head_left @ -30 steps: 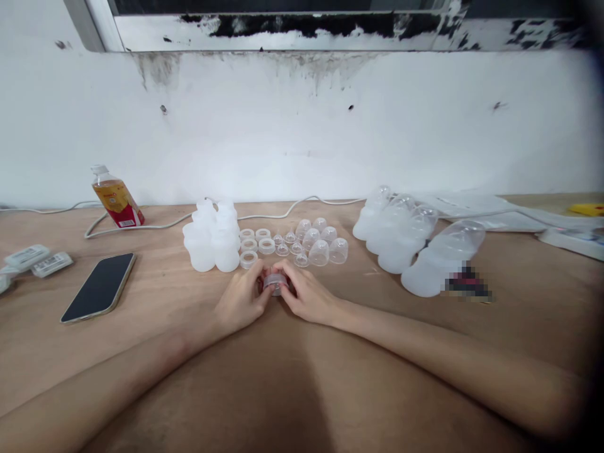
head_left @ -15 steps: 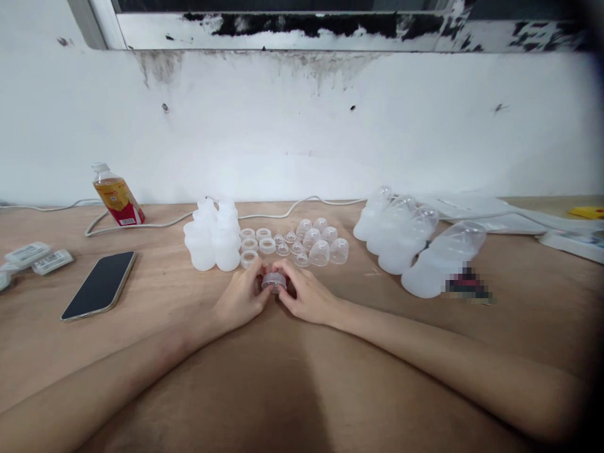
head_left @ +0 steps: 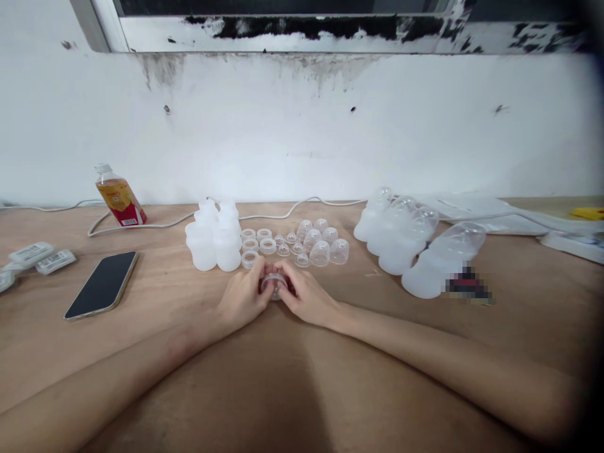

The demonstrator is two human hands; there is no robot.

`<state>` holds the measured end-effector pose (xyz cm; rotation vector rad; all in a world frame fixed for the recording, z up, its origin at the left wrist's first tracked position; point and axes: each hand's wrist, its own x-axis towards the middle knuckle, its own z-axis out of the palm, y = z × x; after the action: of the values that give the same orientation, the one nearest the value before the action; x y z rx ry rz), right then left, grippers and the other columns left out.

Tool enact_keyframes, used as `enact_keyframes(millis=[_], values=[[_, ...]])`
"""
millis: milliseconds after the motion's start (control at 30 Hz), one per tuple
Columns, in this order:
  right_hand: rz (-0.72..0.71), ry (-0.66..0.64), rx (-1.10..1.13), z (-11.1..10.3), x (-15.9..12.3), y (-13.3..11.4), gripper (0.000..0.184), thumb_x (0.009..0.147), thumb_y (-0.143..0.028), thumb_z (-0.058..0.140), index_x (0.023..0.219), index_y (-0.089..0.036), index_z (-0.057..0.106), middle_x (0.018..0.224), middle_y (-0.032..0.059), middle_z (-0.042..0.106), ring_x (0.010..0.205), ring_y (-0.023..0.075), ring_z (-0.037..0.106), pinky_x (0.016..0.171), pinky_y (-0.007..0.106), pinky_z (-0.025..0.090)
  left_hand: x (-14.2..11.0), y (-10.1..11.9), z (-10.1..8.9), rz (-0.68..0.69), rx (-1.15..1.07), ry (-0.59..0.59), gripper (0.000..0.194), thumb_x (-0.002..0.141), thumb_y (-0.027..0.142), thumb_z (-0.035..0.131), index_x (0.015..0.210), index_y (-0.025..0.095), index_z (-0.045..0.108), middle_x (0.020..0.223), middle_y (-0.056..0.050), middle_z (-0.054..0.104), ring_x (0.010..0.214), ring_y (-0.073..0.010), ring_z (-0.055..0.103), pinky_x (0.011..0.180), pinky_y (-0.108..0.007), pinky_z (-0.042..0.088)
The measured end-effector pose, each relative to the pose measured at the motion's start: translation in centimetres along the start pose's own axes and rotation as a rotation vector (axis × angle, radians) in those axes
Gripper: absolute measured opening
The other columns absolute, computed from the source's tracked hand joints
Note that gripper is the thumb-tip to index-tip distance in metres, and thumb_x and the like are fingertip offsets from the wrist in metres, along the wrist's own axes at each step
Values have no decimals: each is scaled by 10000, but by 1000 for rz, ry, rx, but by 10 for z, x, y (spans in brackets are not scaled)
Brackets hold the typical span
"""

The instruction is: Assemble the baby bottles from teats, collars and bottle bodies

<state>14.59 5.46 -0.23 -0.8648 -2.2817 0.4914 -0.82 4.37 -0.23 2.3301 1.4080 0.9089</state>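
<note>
My left hand (head_left: 244,291) and my right hand (head_left: 305,294) meet in front of me, fingers closed round a translucent bottle collar ring (head_left: 273,277). My thumbs press inside it, where a clear piece shows, probably a nipple; the fingers partly hide it. Just beyond my hands lie several loose collar rings (head_left: 267,246), small clear bottle nipples (head_left: 302,259) and domed clear caps (head_left: 338,250). White baby bottle bodies (head_left: 204,246) stand grouped to the left of these. On the right, a row of capped baby bottles (head_left: 423,277) stands.
At the left are a phone (head_left: 100,286), small white labelled packs (head_left: 55,262) and a drink bottle (head_left: 121,198). A white cable (head_left: 292,208) runs along the back near the wall. A plastic bag (head_left: 476,211) and a power strip (head_left: 573,245) lie at the right.
The ring has tipped, so its opening now faces me more. My thumbs have moved into it; both hands stay in nearly the same place.
</note>
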Motion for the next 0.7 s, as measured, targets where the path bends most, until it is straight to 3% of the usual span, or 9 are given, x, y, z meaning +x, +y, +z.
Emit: enact_keyframes(millis=[200, 400, 700], values=[[-69, 54, 44, -2, -1, -1, 271, 714, -92, 412, 966, -189, 391, 865, 39, 511, 711, 135, 466, 657, 265, 381, -1, 3, -6, 68, -126, -23, 194, 735, 188, 438, 918, 190, 374, 749, 10, 548, 552, -103, 484, 522, -220, 364], [-37, 51, 25, 0, -2, 2, 336, 629, -48, 430, 929, -197, 401, 867, 29, 503, 738, 138, 466, 671, 272, 385, -2, 0, -4, 69, -129, -70, 276, 674, 115, 470, 928, 188, 388, 775, 1, 560, 584, -112, 499, 536, -223, 384], [64, 31, 10, 1, -1, 4, 299, 661, -76, 429, 929, -203, 390, 679, -35, 431, 576, 99, 428, 574, 234, 357, -2, -3, 1, 54, -65, -23, 243, 701, 83, 415, 912, 197, 375, 709, 22, 565, 601, -122, 506, 574, -232, 374]])
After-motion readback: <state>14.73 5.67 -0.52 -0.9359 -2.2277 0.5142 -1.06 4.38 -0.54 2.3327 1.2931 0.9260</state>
